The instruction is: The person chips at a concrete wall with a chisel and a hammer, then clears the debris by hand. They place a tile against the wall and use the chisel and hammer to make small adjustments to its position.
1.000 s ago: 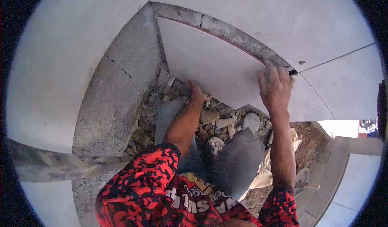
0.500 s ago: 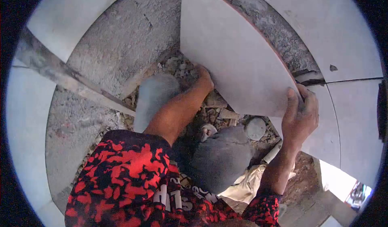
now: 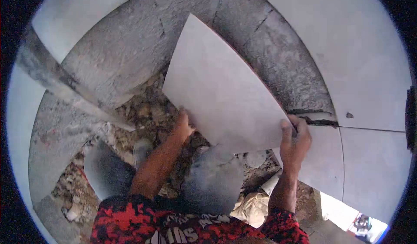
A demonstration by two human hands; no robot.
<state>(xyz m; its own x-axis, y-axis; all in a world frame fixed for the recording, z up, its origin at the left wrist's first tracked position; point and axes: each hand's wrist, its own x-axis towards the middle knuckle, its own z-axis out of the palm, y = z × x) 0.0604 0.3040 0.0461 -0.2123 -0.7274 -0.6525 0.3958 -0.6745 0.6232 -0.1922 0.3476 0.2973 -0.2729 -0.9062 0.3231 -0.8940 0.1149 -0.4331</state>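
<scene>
A large pale tile with a reddish edge is held between my two hands, tilted in front of the bare grey wall. My left hand grips its lower left edge, the fingers partly hidden behind it. At the lower right corner my right hand has its thumb on the face and its fingers round the far edge. To the right, set wall tiles sit below a dark gap.
A long straight bar slants down from the left. Rubble covers the ground around my knees. Rough cement wall rises behind. A beige cloth or sack lies at the lower right beside a pale pipe-like piece.
Both hands have brought the tile down and left in view, and more bare wall shows above and behind it. The camera view has shifted too. Both hands keep their hold.
</scene>
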